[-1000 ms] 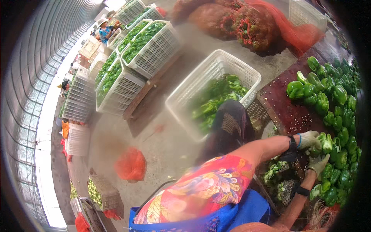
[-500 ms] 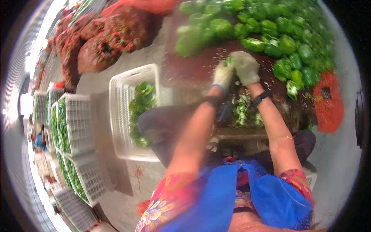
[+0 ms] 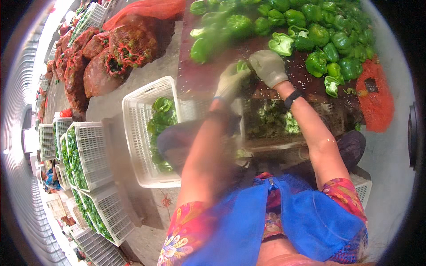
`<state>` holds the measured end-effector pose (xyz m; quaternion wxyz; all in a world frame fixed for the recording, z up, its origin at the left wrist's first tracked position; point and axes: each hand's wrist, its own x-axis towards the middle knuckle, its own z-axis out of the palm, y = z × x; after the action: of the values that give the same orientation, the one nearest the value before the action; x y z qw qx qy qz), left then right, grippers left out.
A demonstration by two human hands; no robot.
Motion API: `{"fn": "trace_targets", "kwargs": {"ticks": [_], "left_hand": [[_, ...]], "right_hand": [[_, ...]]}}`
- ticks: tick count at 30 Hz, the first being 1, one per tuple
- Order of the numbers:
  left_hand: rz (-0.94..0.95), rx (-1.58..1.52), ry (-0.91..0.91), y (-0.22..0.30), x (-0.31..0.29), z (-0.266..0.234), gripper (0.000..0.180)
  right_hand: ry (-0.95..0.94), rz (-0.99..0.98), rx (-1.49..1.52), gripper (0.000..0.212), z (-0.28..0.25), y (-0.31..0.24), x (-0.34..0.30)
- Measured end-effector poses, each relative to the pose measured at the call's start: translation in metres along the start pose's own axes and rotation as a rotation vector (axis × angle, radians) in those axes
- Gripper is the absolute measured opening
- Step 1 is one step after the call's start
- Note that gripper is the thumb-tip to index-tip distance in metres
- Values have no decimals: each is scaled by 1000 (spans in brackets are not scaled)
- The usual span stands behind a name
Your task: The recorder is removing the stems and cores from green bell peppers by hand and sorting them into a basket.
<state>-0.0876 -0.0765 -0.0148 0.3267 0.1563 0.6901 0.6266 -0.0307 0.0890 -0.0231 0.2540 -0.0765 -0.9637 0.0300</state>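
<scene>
My left hand [image 3: 230, 80], in a pale glove, is closed around a green bell pepper piece [image 3: 242, 66]. Just right of it is my right hand [image 3: 269, 68], gloved too, its fingers curled toward the left hand; whatever they grip is hidden. Both are above the near edge of a dark red tabletop [image 3: 204, 82] scattered with small white seeds. Beyond my right hand lies a cut-open bell pepper [image 3: 281, 44], hollow side showing. A big heap of whole green bell peppers [image 3: 341, 40] covers the far right of the tabletop.
A white plastic crate [image 3: 129, 119] with pepper pieces stands left of my knee. Below the tabletop edge, a container holds pale green scraps [image 3: 290, 123]. Full red mesh sacks [image 3: 100, 73] lie far left; stacked crates [image 3: 94, 155] of peppers stand nearer. Orange netting [image 3: 377, 106] hangs at right.
My hands have come apart, the left one moving left with the pepper piece. My right hand has shifted slightly left. The whole view has also shifted a little.
</scene>
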Motion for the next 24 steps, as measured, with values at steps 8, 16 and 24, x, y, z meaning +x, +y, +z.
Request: {"fn": "trace_targets", "kwargs": {"ticks": [8,16,24], "left_hand": [[-11,-366,-179,13,-28,-34,50],[31,-107,378,24,-40,13,51],[149,182,502,-26,-21,40,55]], "right_hand": [[-171,-132,879,44,-30,-12,13],[-126,369,666,57,-50,-75,-44],[1,568,1304,42,10,-55,-61]]}}
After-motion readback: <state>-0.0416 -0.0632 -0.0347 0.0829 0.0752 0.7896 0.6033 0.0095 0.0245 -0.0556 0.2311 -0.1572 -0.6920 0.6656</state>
